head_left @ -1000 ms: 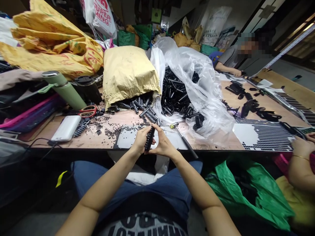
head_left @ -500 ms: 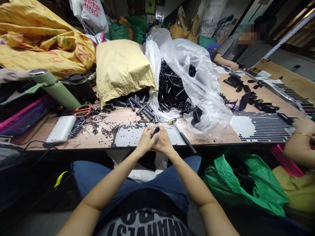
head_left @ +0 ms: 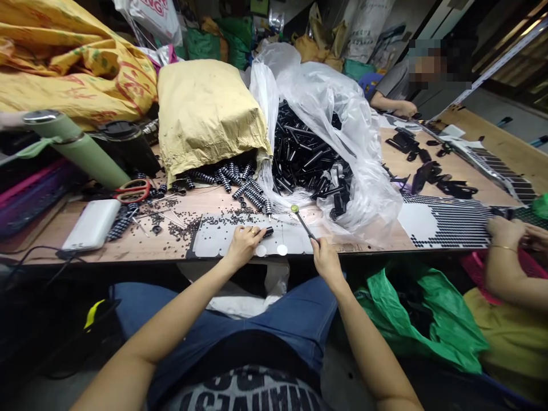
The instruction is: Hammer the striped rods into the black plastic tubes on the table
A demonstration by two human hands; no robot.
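My left hand (head_left: 245, 245) rests on the white board (head_left: 214, 240) at the table's front edge, its fingers closed on a short black tube (head_left: 268, 232) lying on its side. To the right, my right hand (head_left: 327, 260) grips the handle of a small hammer (head_left: 306, 224). The hammer's yellow-green round head points away from me, apart from the tube. Two white round spots show on the board between my hands. Ribbed black-and-silver spring-like parts (head_left: 252, 193) lie beyond the board, spilling from a yellow sack (head_left: 209, 114).
A clear plastic bag (head_left: 359, 142) of black tubes stands behind the hammer. Small black rings (head_left: 184, 228), scissors (head_left: 132, 191), a white box (head_left: 92, 224) and a green flask (head_left: 85, 154) are at left. Another person's hand (head_left: 505, 231) works beside a dotted sheet (head_left: 454, 222) at right.
My hands have parted. My right hand has moved right and taken hold of the hammer, now lifted and turned. My left hand has moved slightly left, keeping the black tube.
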